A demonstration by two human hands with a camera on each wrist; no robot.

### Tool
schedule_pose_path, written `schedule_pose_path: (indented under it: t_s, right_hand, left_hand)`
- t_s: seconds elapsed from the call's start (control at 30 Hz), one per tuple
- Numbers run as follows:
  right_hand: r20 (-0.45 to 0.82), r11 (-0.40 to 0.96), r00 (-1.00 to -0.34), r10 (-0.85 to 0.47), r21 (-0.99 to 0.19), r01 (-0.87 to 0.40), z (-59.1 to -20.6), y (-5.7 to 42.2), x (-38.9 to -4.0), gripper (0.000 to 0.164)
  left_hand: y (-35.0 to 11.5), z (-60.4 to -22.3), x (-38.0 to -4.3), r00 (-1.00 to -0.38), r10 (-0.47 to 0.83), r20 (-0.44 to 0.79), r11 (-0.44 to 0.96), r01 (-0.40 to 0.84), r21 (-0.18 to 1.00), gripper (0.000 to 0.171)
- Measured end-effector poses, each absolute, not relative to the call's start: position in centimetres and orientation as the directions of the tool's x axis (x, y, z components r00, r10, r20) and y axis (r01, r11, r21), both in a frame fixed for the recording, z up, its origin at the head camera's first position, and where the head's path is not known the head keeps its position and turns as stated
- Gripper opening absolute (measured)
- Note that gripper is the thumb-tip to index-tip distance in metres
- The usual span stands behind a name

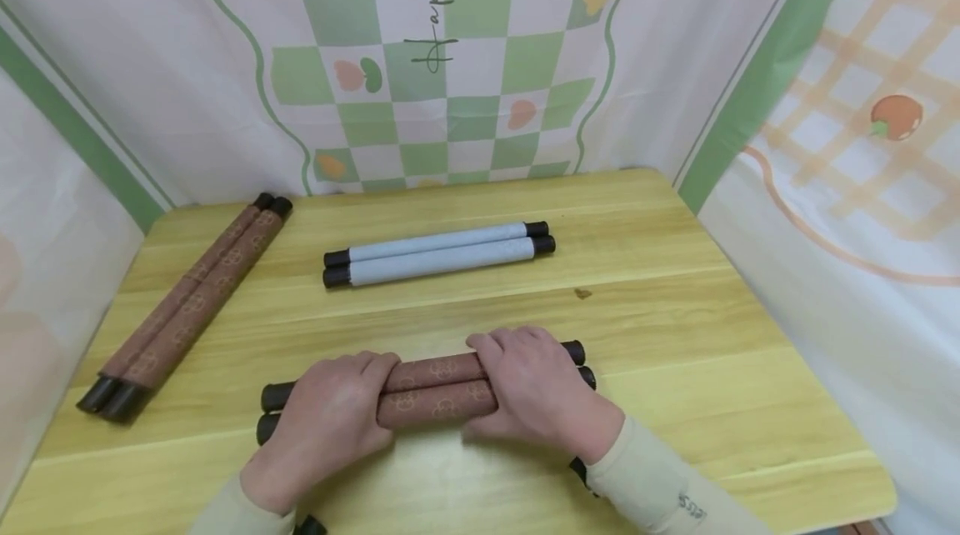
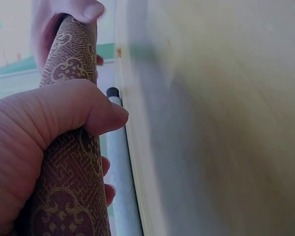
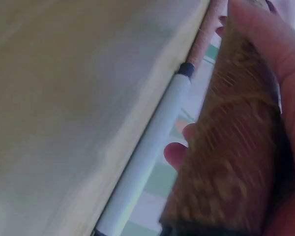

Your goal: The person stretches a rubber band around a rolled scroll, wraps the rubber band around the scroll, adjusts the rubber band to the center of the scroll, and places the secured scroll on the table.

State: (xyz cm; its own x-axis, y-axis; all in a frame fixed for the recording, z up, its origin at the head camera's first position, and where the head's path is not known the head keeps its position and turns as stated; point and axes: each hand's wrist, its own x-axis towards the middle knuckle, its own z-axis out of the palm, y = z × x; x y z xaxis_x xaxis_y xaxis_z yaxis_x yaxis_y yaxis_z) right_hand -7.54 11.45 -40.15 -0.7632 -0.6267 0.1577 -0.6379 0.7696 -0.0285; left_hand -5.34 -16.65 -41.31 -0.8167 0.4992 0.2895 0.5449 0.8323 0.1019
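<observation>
A maroon-brown scroll [image 1: 441, 403] with gold patterns is rolled from both ends into two parallel rolls with black end knobs. It is at the front middle in the head view, apparently held above the table. My left hand [image 1: 330, 410] grips its left part, thumb on the near side and fingers on the far side. My right hand [image 1: 534, 389] holds the right part the same way. In the left wrist view, the thumb [image 2: 96, 110] lies across the patterned cloth [image 2: 64, 211]. Fingertips [image 3: 176, 155] show past the scroll's edge in the right wrist view.
Behind the hands, a pale blue double-rolled scroll [image 1: 442, 256] lies on the wooden table [image 1: 675, 335]. Another brown patterned scroll [image 1: 195, 297] lies slanted at the left. A small brown mark [image 1: 582, 293] is on the tabletop. Printed curtains [image 1: 480, 60] enclose the table.
</observation>
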Motion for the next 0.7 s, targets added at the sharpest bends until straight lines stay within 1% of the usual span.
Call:
schedule_pose_path:
  t_s: [0.1,0.17,0.23,0.33,0.37,0.43,0.5,0.7]
  right_hand:
    - [0.110,0.787,-0.790,-0.604,-0.073,-0.612,-39.4,12.3,-7.9,0.114]
    - [0.119,0.793,-0.792,-0.599,-0.051,-0.607,-39.1,13.1,-8.3,0.116]
    - [0.158,0.789,-0.782,-0.603,-0.023,-0.613,-39.0,13.7,-8.6,0.108]
    - [0.239,0.774,-0.748,-0.619,0.025,-0.633,-39.3,14.3,-9.1,0.086]
    - [0.258,0.769,-0.738,-0.624,0.036,-0.638,-39.4,14.3,-9.2,0.077]
    - [0.272,0.766,-0.729,-0.629,0.053,-0.641,-39.6,14.3,-9.3,0.066]
    - [0.252,0.770,-0.737,-0.628,0.062,-0.635,-39.8,14.2,-9.3,0.060]
    - [0.190,0.777,-0.757,-0.625,0.067,-0.625,-40.3,13.5,-9.1,0.053]
  left_hand:
    - [-17.0,-41.1,-5.6,-0.814,0.490,0.312,0.838,0.538,0.088,0.058]
    - [-17.3,-40.9,-5.8,-0.810,0.485,0.329,0.840,0.536,0.080,0.057]
    - [-17.6,-40.6,-6.0,-0.806,0.484,0.340,0.841,0.536,0.075,0.056]
    - [-17.7,-40.4,-6.2,-0.797,0.492,0.350,0.834,0.547,0.074,0.055]
    - [-17.8,-40.3,-6.3,-0.795,0.495,0.352,0.832,0.550,0.072,0.055]
    - [-17.7,-40.3,-6.4,-0.790,0.501,0.354,0.828,0.557,0.070,0.055]
    - [-17.7,-40.4,-6.4,-0.788,0.506,0.351,0.825,0.561,0.069,0.055]
    - [-17.4,-40.7,-6.0,-0.788,0.510,0.345,0.824,0.563,0.066,0.055]
